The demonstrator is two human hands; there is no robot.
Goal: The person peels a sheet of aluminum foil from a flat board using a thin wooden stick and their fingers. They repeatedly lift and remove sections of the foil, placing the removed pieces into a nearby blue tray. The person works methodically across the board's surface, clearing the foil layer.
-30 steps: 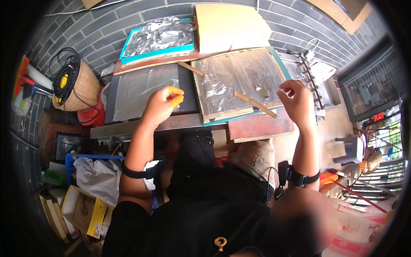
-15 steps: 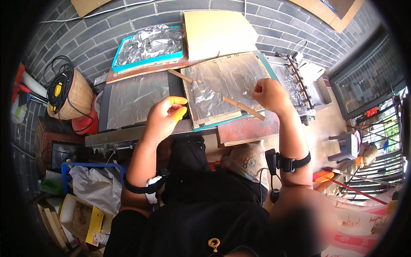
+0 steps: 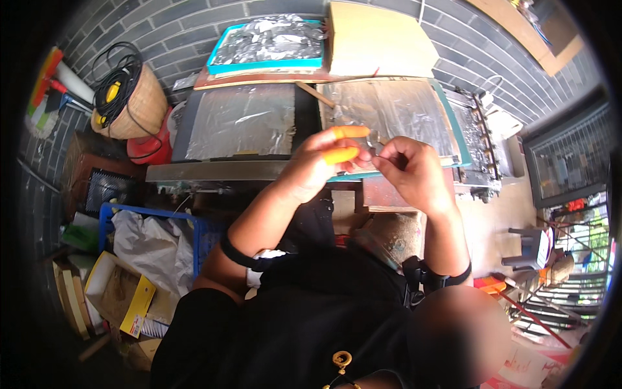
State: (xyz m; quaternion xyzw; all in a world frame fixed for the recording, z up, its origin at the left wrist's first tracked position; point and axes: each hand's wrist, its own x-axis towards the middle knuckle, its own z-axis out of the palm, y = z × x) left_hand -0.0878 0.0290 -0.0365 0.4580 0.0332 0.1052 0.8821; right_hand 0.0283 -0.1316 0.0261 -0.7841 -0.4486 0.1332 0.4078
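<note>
My left hand (image 3: 314, 162) wears orange-yellow finger covers on its thumb and index finger, and these two are held apart. Close against it, my right hand (image 3: 418, 172) pinches with thumb and index finger. A small shiny, silvery piece (image 3: 374, 138) shows between the hands; its kind is too small to tell. Beneath both hands lies a stack of boards or sheets covered with crinkled silvery film (image 3: 395, 107), its near part hidden by them. A thin wooden strip (image 3: 315, 94) lies across that stack's far left corner.
Left of the stack is another film-covered panel (image 3: 243, 120). Behind stand a turquoise tray (image 3: 264, 67) of crumpled foil and a yellowish board (image 3: 382, 42). A metal machine (image 3: 476, 136) sits at the right. At left are a cable-draped basket (image 3: 144, 104) and a blue crate (image 3: 152, 211).
My hands have come together over the stack's near edge, the left moving right. The view has shifted, so the table appears farther right and higher. The second wooden strip is now hidden.
</note>
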